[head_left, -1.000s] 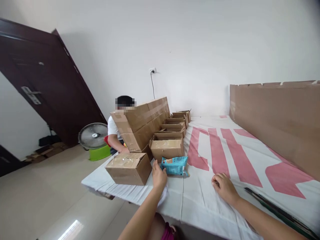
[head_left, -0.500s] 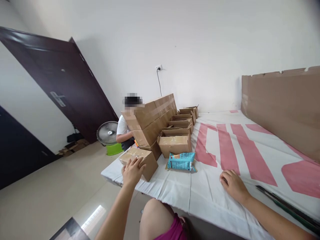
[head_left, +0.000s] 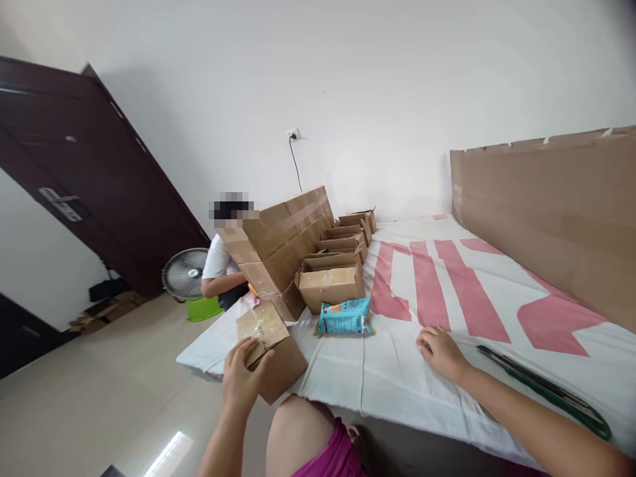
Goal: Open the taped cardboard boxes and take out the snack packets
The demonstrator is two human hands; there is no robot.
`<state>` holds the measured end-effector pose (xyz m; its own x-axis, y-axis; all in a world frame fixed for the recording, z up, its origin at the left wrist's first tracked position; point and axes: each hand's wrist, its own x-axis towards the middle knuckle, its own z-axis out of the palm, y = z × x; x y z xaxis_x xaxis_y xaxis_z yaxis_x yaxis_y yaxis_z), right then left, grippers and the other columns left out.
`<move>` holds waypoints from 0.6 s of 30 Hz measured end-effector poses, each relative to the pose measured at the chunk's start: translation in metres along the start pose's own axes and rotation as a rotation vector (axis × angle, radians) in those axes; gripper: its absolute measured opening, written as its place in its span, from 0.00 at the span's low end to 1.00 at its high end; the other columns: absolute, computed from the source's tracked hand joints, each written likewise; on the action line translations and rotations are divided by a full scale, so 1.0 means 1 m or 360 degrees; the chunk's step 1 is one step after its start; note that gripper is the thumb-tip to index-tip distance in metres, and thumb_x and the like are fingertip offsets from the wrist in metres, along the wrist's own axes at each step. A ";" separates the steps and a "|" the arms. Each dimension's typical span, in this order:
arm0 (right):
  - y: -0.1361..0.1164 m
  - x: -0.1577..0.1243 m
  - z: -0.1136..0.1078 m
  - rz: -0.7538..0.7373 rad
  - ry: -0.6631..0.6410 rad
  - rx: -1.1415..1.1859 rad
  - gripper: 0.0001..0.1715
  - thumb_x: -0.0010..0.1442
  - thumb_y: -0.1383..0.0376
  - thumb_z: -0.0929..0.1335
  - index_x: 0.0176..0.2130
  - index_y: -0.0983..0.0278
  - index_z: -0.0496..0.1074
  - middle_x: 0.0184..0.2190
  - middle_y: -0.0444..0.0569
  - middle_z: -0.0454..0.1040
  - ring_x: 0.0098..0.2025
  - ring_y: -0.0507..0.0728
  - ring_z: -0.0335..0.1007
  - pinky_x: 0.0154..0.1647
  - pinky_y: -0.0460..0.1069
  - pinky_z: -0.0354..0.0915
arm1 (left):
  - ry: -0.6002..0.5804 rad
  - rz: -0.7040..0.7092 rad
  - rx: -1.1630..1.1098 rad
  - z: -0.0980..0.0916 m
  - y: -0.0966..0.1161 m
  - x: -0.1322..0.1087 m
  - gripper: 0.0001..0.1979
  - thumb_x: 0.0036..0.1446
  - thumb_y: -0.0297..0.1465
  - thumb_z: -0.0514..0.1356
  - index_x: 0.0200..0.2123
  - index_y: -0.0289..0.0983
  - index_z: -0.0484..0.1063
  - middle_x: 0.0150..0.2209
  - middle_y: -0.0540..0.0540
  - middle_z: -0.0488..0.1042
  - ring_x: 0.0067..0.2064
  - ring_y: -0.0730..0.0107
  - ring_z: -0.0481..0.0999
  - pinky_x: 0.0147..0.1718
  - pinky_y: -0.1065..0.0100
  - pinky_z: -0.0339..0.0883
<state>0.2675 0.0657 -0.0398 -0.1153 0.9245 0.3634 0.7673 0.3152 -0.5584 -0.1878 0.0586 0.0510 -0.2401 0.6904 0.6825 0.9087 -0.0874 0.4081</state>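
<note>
A small cardboard box [head_left: 278, 371] with tape on its top sits at the table's near edge, turned at an angle and jutting over the edge. My left hand [head_left: 244, 371] grips its near left corner, thumb on one side and fingers on the taped top. My right hand [head_left: 441, 352] rests on the white cloth with its fingers curled, holding nothing that shows. A blue snack packet [head_left: 344, 317] lies on the cloth between the hands. Beside my right forearm lies a long dark tool with a green handle [head_left: 551, 391].
Open cardboard boxes [head_left: 332, 281] stand in a row behind the packet. Left of them rises a wall of stacked taped boxes [head_left: 278, 228], with a person [head_left: 218, 265] behind it. A tall cardboard panel [head_left: 541, 199] borders the right side. A fan [head_left: 186, 273] stands on the floor.
The box under my left hand has turned and come nearer to me, over the table edge. My left hand has changed from lying on its top to gripping its corner. The view has shifted right.
</note>
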 end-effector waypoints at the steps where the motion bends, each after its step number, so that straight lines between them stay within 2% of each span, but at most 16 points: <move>1: -0.004 -0.006 -0.002 -0.0005 -0.0039 0.0033 0.08 0.53 0.72 0.63 0.27 0.62 0.69 0.31 0.48 0.74 0.39 0.59 0.66 0.43 0.54 0.62 | -0.0031 -0.0026 -0.0078 0.001 -0.004 0.001 0.21 0.50 0.49 0.57 0.41 0.42 0.75 0.51 0.42 0.74 0.54 0.52 0.72 0.53 0.55 0.65; 3: -0.016 -0.023 -0.007 -0.0038 -0.0121 0.0111 0.08 0.54 0.71 0.63 0.29 0.61 0.70 0.31 0.46 0.74 0.38 0.57 0.68 0.42 0.51 0.63 | -0.0096 0.0082 -0.0159 0.001 -0.010 0.003 0.19 0.52 0.48 0.57 0.39 0.44 0.76 0.48 0.44 0.77 0.54 0.53 0.71 0.54 0.55 0.65; 5: -0.034 -0.043 -0.011 -0.0069 -0.0220 0.0266 0.07 0.55 0.70 0.63 0.31 0.61 0.70 0.33 0.46 0.74 0.38 0.55 0.70 0.41 0.49 0.64 | -0.0111 0.0304 -0.0113 -0.003 -0.009 0.001 0.16 0.54 0.47 0.56 0.37 0.45 0.77 0.42 0.45 0.80 0.53 0.53 0.72 0.54 0.54 0.65; 7: -0.053 -0.061 -0.013 -0.0068 -0.0316 0.0484 0.06 0.56 0.70 0.63 0.31 0.61 0.69 0.34 0.46 0.74 0.38 0.55 0.70 0.41 0.49 0.64 | -0.0062 0.0472 0.0007 -0.007 0.002 -0.003 0.14 0.56 0.45 0.56 0.35 0.46 0.78 0.38 0.46 0.81 0.47 0.53 0.75 0.47 0.56 0.66; 9: -0.070 -0.074 -0.013 -0.0023 -0.0377 0.0682 0.05 0.56 0.70 0.63 0.31 0.61 0.68 0.33 0.45 0.73 0.38 0.55 0.70 0.41 0.49 0.64 | 0.0018 0.0552 0.0077 -0.009 0.021 -0.011 0.14 0.57 0.43 0.56 0.28 0.44 0.76 0.30 0.46 0.80 0.37 0.58 0.77 0.39 0.60 0.65; 12: -0.085 -0.086 -0.009 0.0050 -0.0388 0.0829 0.05 0.56 0.70 0.64 0.31 0.62 0.68 0.32 0.45 0.72 0.36 0.54 0.69 0.39 0.48 0.63 | 0.0035 0.0498 -0.0036 -0.008 0.045 -0.016 0.16 0.56 0.42 0.59 0.20 0.41 0.72 0.20 0.49 0.73 0.26 0.66 0.71 0.32 0.64 0.62; 13: -0.087 -0.090 -0.007 0.0057 -0.0378 0.0855 0.05 0.57 0.69 0.64 0.31 0.62 0.68 0.32 0.45 0.72 0.35 0.54 0.69 0.38 0.48 0.63 | 0.0031 0.0386 -0.0134 -0.008 0.047 -0.013 0.14 0.54 0.42 0.60 0.21 0.41 0.72 0.21 0.49 0.72 0.27 0.66 0.71 0.33 0.65 0.63; 14: -0.087 -0.093 -0.006 0.0054 -0.0364 0.0877 0.04 0.57 0.69 0.63 0.31 0.62 0.67 0.32 0.45 0.72 0.36 0.54 0.68 0.38 0.48 0.63 | 0.0067 0.0178 -0.0279 -0.008 0.047 -0.007 0.12 0.52 0.41 0.61 0.23 0.40 0.73 0.24 0.49 0.73 0.30 0.65 0.72 0.34 0.65 0.63; 17: -0.083 -0.102 -0.003 0.0029 -0.0323 0.0921 0.05 0.60 0.67 0.63 0.32 0.62 0.67 0.32 0.45 0.71 0.36 0.54 0.68 0.39 0.48 0.63 | 0.0427 -0.0790 -0.0800 -0.009 0.025 0.025 0.11 0.54 0.40 0.56 0.32 0.40 0.73 0.39 0.48 0.75 0.45 0.63 0.73 0.42 0.65 0.65; 18: -0.082 -0.105 -0.002 0.0017 -0.0319 0.0930 0.06 0.61 0.66 0.63 0.32 0.62 0.67 0.32 0.45 0.71 0.36 0.54 0.68 0.39 0.48 0.63 | 0.0506 -0.1004 -0.0894 -0.008 0.015 0.037 0.12 0.57 0.39 0.52 0.36 0.39 0.70 0.43 0.48 0.74 0.48 0.63 0.72 0.43 0.64 0.65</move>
<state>0.2180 -0.0574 -0.0300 -0.2690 0.9328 0.2399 0.3034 0.3185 -0.8981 -0.1858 0.0768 0.0872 -0.7964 0.5049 0.3329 0.2954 -0.1556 0.9426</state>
